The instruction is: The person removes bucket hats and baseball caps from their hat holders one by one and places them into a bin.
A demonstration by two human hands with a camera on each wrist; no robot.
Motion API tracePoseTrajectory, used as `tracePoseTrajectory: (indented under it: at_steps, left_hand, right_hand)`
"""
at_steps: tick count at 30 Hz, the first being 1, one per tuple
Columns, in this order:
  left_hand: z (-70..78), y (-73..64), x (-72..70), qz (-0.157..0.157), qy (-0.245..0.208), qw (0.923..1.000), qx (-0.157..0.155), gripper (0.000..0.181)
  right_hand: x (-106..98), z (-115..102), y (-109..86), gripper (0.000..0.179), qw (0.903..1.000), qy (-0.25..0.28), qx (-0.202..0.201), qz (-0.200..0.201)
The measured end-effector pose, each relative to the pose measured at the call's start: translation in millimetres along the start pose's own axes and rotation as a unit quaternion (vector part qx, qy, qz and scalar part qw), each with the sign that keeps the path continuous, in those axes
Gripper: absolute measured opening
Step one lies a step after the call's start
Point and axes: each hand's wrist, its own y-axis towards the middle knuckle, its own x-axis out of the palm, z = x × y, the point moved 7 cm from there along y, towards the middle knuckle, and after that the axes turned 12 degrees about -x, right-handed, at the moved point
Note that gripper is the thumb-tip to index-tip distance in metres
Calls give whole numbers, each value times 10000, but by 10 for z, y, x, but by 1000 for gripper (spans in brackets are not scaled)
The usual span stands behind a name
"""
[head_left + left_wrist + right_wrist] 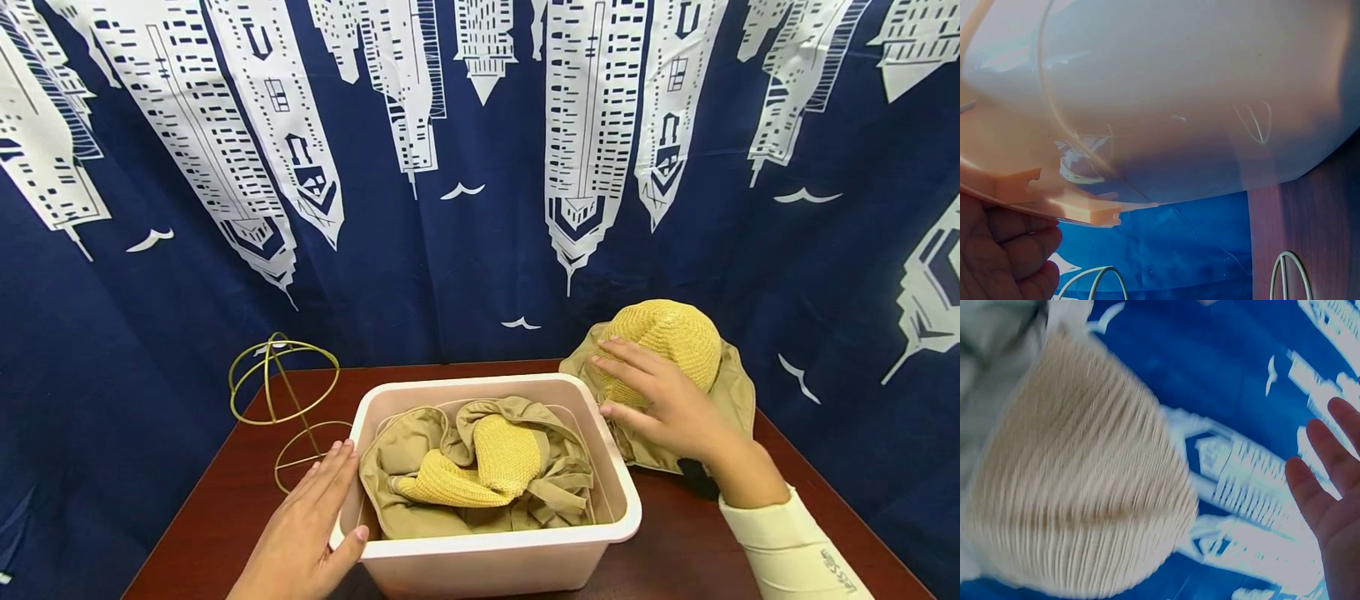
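A pale pink plastic bin [495, 546] stands at the table's front. Inside it lies a crumpled hat [510, 458] with a yellow knitted crown and a tan cloth brim. My left hand [307, 517] rests against the bin's left rim, its fingers extended. Behind the bin at the right sits a second hat [675, 342], crown up, also yellow with a tan brim. In the head view my right hand [660, 404] overlaps this hat with fingers spread. The right wrist view shows that hand [1335, 481] apart from the hat's ribbed crown [1085, 475], holding nothing.
To the left of the bin stands a gold wire stand [285, 383] made of thin hoops. A dark blue cloth [480, 275] printed with white buildings hangs behind the reddish-brown table [202, 517]. A small black item [697, 477] lies by the right hat's brim.
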Motion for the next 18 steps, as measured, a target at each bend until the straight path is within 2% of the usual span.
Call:
tracePoseTrajectory:
  at_steps: [5, 9, 13, 18]
  left_hand:
    - [6, 23, -14, 24, 7, 10000, 26, 70]
    - [17, 36, -22, 13, 8, 10000, 49, 70]
    - [24, 35, -21, 5, 12, 10000, 81, 70]
    - [30, 25, -13, -9, 40, 9999, 160, 69]
  right_hand:
    - [-312, 288, -42, 66, 9981, -435, 29, 423]
    - [-480, 571, -108, 61, 9962, -694, 252, 471]
    - [-531, 841, -178, 47, 9943, -745, 674, 349]
    - [-493, 1116, -259, 46, 9899, -600, 1269, 181]
